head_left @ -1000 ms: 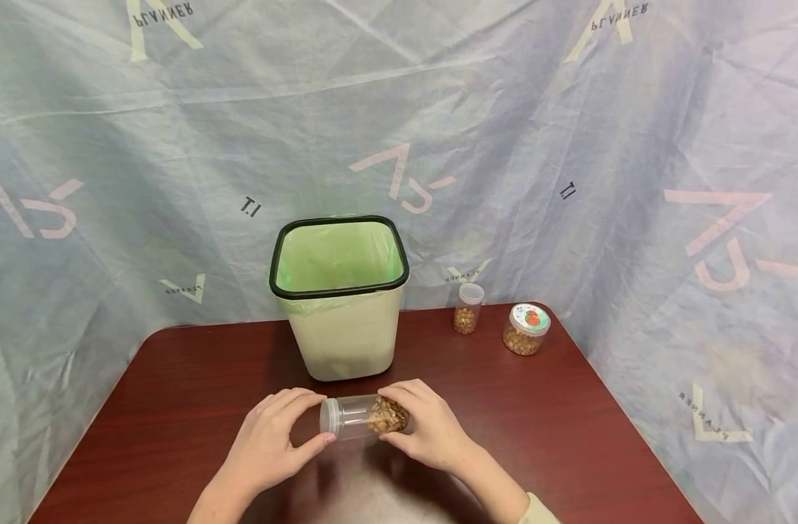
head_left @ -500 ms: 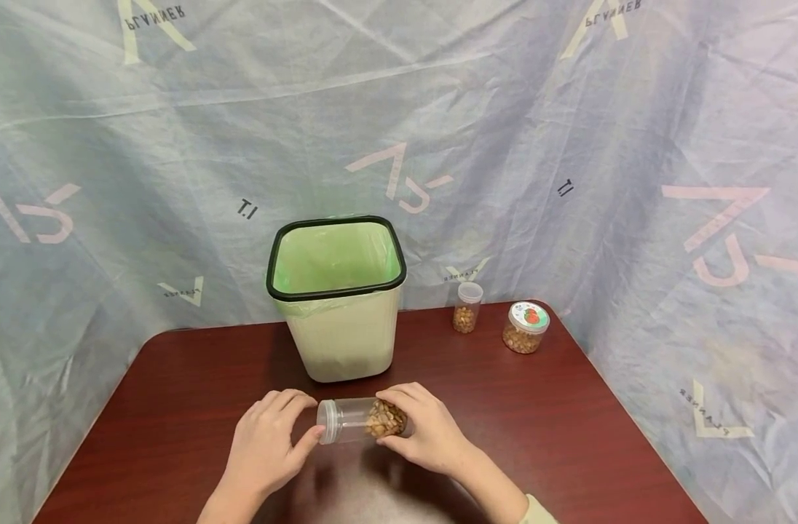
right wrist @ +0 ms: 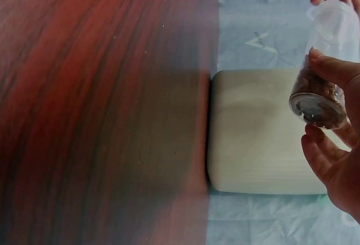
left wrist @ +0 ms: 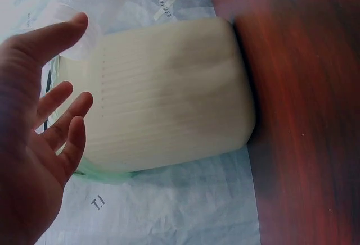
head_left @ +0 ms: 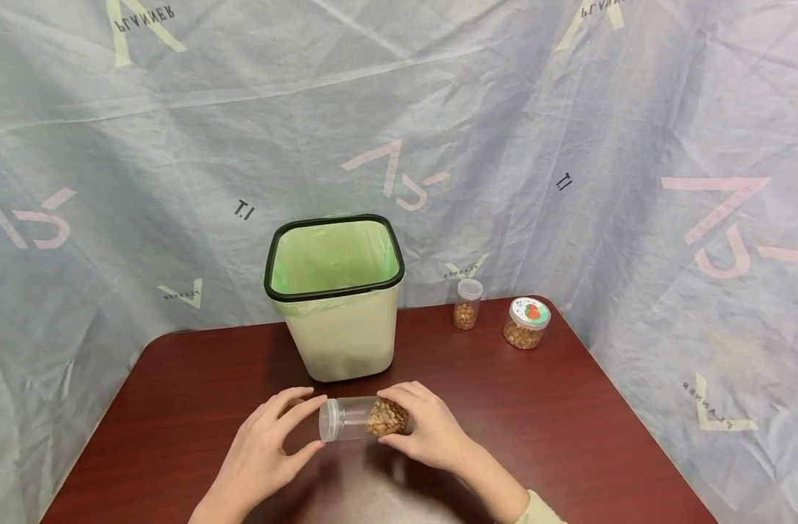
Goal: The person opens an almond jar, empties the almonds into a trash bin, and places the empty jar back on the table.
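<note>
A clear plastic jar (head_left: 356,416) with a translucent screw lid (head_left: 330,420) lies sideways in the air above the table, lid to the left. Brown nuts or beans (head_left: 387,417) are gathered at its base end. My right hand (head_left: 432,429) grips that end between thumb and fingers; the right wrist view shows the jar's round bottom (right wrist: 318,110). At the lid's outer edge, the thumb and index finger of my left hand (head_left: 261,444) pinch it from below and above. Its other fingers are loosely bent, off the jar, in the left wrist view.
Behind the jar stands a cream bin (head_left: 346,335) with a black rim and green liner. A smaller lidded jar (head_left: 467,306) and a wide jar (head_left: 526,324) with a printed lid sit at the back right of the red-brown table (head_left: 196,407). Printed cloth (head_left: 242,145) hangs behind.
My left fingers slackened from the lid half a second ago and have come back onto its edge. The jar stays nearly in place in my right hand. The head view has shifted slightly.
</note>
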`<state>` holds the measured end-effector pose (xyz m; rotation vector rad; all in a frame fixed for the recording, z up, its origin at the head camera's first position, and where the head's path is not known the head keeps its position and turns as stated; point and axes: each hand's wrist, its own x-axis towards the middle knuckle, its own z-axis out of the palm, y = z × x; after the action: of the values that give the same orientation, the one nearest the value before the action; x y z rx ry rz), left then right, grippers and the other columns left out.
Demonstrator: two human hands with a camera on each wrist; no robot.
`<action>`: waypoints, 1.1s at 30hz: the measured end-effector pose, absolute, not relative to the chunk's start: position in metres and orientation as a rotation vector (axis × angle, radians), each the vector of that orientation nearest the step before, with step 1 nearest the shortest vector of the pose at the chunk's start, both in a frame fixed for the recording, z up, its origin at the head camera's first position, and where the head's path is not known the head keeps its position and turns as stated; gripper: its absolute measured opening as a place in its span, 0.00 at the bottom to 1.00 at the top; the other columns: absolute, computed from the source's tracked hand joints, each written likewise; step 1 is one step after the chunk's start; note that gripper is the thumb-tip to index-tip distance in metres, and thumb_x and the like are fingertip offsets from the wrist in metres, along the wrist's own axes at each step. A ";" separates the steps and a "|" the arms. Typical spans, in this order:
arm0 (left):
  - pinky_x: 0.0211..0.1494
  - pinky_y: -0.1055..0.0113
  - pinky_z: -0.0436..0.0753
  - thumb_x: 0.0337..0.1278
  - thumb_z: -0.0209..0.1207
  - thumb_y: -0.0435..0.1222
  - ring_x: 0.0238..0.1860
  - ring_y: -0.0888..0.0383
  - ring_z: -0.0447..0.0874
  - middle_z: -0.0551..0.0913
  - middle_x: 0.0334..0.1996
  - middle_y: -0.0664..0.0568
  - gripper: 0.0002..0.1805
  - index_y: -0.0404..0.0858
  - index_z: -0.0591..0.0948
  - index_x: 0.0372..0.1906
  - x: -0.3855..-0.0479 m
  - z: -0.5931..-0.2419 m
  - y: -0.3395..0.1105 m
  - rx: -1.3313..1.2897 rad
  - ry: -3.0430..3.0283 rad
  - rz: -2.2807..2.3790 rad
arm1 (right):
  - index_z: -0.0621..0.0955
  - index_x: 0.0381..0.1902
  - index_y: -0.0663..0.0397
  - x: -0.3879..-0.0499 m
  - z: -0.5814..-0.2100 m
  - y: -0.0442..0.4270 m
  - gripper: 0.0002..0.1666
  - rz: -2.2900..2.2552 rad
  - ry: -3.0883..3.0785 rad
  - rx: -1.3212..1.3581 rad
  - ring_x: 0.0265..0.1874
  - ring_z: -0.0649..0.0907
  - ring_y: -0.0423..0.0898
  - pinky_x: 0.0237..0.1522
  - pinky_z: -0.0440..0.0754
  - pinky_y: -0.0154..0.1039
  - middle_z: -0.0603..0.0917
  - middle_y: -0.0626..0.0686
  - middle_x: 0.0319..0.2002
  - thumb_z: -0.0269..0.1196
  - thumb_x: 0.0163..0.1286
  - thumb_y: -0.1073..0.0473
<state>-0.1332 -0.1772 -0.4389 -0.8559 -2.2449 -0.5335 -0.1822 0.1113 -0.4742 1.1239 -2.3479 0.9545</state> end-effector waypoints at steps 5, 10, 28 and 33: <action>0.43 0.54 0.78 0.43 0.73 0.45 0.47 0.54 0.81 0.77 0.56 0.53 0.33 0.49 0.80 0.61 -0.133 -0.439 -0.176 -0.883 -2.245 -0.517 | 0.78 0.58 0.43 -0.182 -0.474 0.111 0.39 0.952 -2.348 1.126 0.51 0.75 0.36 0.51 0.76 0.35 0.79 0.39 0.52 0.79 0.47 0.50; 0.45 0.52 0.79 0.38 0.75 0.46 0.48 0.55 0.80 0.76 0.55 0.55 0.35 0.49 0.80 0.60 -0.131 -0.439 -0.177 -0.851 -2.323 -0.518 | 0.78 0.58 0.44 -0.182 -0.473 0.110 0.39 0.936 -2.333 1.140 0.51 0.75 0.36 0.52 0.76 0.35 0.79 0.39 0.52 0.79 0.47 0.51; 0.47 0.58 0.77 0.41 0.70 0.59 0.45 0.59 0.78 0.79 0.48 0.59 0.25 0.47 0.80 0.40 -0.130 -0.445 -0.176 -0.703 -2.421 -0.462 | 0.78 0.58 0.44 -0.175 -0.471 0.106 0.38 0.895 -2.340 1.136 0.53 0.75 0.35 0.53 0.76 0.35 0.78 0.40 0.53 0.79 0.48 0.50; 0.41 0.57 0.77 0.42 0.67 0.61 0.44 0.59 0.77 0.80 0.46 0.59 0.24 0.48 0.81 0.36 -0.129 -0.446 -0.176 -0.660 -2.412 -0.420 | 0.78 0.58 0.43 -0.175 -0.472 0.105 0.38 0.908 -2.351 1.134 0.53 0.74 0.35 0.53 0.76 0.35 0.78 0.39 0.52 0.79 0.48 0.49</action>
<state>-0.1292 -0.1758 -0.4462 -0.6599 -2.4120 -0.4204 -0.1748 0.1047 -0.4720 1.1336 -2.3508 0.9077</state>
